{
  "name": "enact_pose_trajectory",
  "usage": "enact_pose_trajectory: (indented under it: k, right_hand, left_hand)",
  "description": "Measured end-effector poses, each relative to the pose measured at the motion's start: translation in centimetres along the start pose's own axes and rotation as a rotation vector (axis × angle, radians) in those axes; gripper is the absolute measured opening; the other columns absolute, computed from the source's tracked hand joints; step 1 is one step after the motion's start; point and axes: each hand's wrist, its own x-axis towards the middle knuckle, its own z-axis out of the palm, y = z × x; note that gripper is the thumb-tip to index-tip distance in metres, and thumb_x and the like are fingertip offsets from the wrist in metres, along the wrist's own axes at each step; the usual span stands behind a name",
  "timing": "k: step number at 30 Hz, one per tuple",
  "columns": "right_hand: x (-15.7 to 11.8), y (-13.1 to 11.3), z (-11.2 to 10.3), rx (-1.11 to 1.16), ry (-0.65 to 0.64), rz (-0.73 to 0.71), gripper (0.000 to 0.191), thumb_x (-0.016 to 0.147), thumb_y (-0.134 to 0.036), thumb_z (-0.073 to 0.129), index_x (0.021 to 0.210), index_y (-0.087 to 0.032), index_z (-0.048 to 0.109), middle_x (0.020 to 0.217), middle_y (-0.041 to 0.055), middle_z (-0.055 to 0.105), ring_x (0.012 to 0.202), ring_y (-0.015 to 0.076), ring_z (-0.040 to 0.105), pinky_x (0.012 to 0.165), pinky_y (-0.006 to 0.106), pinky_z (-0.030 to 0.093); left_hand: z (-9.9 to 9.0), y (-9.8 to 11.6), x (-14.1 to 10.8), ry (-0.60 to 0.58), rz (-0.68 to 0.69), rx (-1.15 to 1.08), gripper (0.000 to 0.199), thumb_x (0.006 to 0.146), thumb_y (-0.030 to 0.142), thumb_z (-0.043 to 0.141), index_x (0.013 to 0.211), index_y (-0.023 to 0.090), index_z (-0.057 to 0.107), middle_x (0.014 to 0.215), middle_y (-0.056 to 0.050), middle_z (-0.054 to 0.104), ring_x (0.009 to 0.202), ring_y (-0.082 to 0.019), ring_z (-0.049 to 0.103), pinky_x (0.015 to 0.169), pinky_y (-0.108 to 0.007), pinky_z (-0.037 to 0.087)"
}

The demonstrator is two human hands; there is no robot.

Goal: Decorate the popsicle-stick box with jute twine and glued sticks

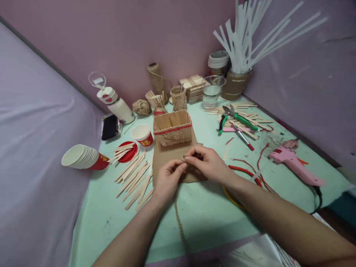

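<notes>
My left hand (170, 178) and my right hand (204, 161) meet over a brown cardboard sheet (164, 155). Both pinch a small coil at the end of a braided twine cord (179, 218); the cord hangs from below my left hand down over the table's front edge. Just beyond my hands, a rectangular wooden-stick box (174, 135) with a red braided trim stands on the cardboard, touched by neither hand. A short bit of twine (199, 144) shows behind my right hand.
Loose sticks (133, 178), a paper cup (142, 135) and stacked cups (83, 157) lie left. Pliers (236, 118), a marker (241, 136), red cords (260, 159) and a pink glue gun (297, 163) lie right. A water cup (211, 92) and bottle (116, 105) stand behind.
</notes>
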Motion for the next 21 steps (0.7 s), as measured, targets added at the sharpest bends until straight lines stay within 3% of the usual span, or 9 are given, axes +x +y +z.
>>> enact_pose_trajectory:
  k: [3, 7, 13, 21]
  right_hand:
    - [0.1, 0.4, 0.2, 0.035, 0.084, 0.051, 0.014, 0.078, -0.028, 0.054, 0.069, -0.018, 0.055, 0.067, -0.0015, 0.056, 0.065, 0.0119, 0.049, 0.062, 0.026, 0.038]
    - [0.5, 1.1, 0.1, 0.169, 0.18, 0.139, 0.018, 0.078, -0.035, 0.054, 0.071, -0.019, 0.052, 0.057, -0.0039, 0.048, 0.055, 0.0107, 0.043, 0.054, 0.024, 0.034]
    - [0.6, 0.8, -0.6, 0.345, -0.052, 0.223, 0.026, 0.079, -0.042, 0.053, 0.073, -0.017, 0.054, 0.054, -0.0038, 0.045, 0.05, 0.0094, 0.04, 0.048, 0.023, 0.029]
    - [0.4, 0.2, -0.4, 0.365, -0.069, 0.206, 0.027, 0.08, -0.04, 0.051, 0.075, -0.016, 0.062, 0.057, -0.0024, 0.048, 0.052, 0.0094, 0.043, 0.048, 0.022, 0.031]
  left_hand:
    - [0.0, 0.6, -0.4, -0.042, 0.03, 0.142, 0.022, 0.078, 0.035, 0.06, 0.07, 0.014, 0.062, 0.064, -0.001, 0.058, 0.062, -0.011, 0.05, 0.06, -0.023, 0.038]
    - [0.1, 0.7, -0.7, -0.078, 0.008, 0.124, 0.023, 0.076, 0.036, 0.061, 0.067, 0.015, 0.06, 0.062, -0.002, 0.058, 0.062, -0.012, 0.052, 0.06, -0.024, 0.039]
    - [0.0, -0.1, -0.4, 0.008, -0.009, 0.028, 0.024, 0.074, 0.039, 0.064, 0.072, 0.015, 0.064, 0.064, -0.001, 0.058, 0.062, -0.011, 0.05, 0.059, -0.023, 0.038]
    - [0.2, -0.3, -0.3, -0.003, -0.043, -0.097, 0.023, 0.074, 0.038, 0.065, 0.075, 0.015, 0.064, 0.061, 0.001, 0.054, 0.057, -0.008, 0.045, 0.056, -0.02, 0.035]
